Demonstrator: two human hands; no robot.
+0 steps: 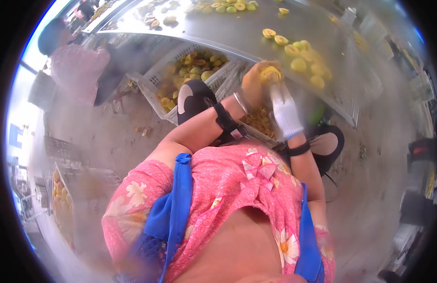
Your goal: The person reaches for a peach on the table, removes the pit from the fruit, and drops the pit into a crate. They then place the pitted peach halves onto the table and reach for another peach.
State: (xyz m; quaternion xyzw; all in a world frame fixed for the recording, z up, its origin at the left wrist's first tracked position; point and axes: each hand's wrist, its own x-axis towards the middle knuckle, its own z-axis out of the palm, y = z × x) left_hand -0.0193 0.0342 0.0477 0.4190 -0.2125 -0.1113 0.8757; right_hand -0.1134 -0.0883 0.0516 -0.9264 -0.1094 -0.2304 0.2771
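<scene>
My left hand (254, 87), in a yellow-orange glove, is closed around a yellow fruit (270, 74) with a cut-looking surface, just off the near edge of the metal table. Right below the fruit is my right hand (286, 113) in a white knit glove. Its fingers point up at the fruit and look closed; whatever they hold is hidden by blur. On the table, yellow-green fruit (298, 64), some in halves showing a dark centre, lies just beyond my hands. Under my forearms, a container of yellow fruit pieces (260, 121) partly shows between my knees.
A white plastic crate (155, 96) full of fruit stands left of my knees, under the edge of the metal table (223, 45). Another person (79, 70) sits at the far left. More crated fruit (62, 200) is at the lower left. Scraps (144, 130) lie on the floor.
</scene>
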